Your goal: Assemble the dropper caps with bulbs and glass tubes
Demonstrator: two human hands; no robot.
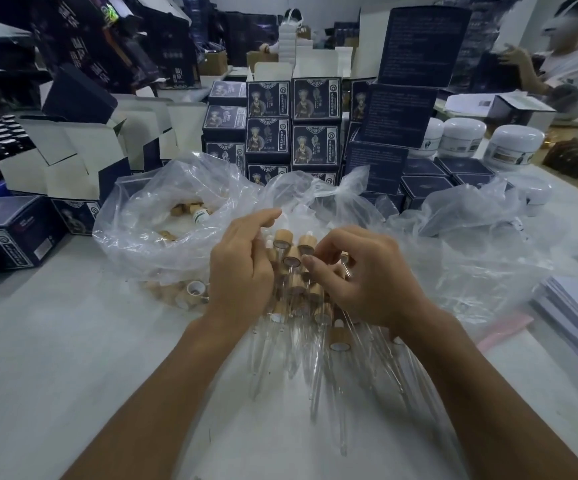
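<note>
Dropper caps [292,259], wood-toned, with glass tubes [317,386] fitted, lie heaped on the white table [73,358] between both hands, tubes pointing toward the wearer. Left hand [240,271] rests against the heap's left side, fingers curled, forefinger raised; whether it holds anything, cannot tell. Right hand [367,282] pinches one tube near its cap. Clear plastic bag [163,209] of loose caps sits left of the heap; dark printed boxes [292,119] stacked behind it.

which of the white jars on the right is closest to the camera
The white jar farthest right in the row; it looms largest, with a dark label, in front of the two jars to its left.
</note>
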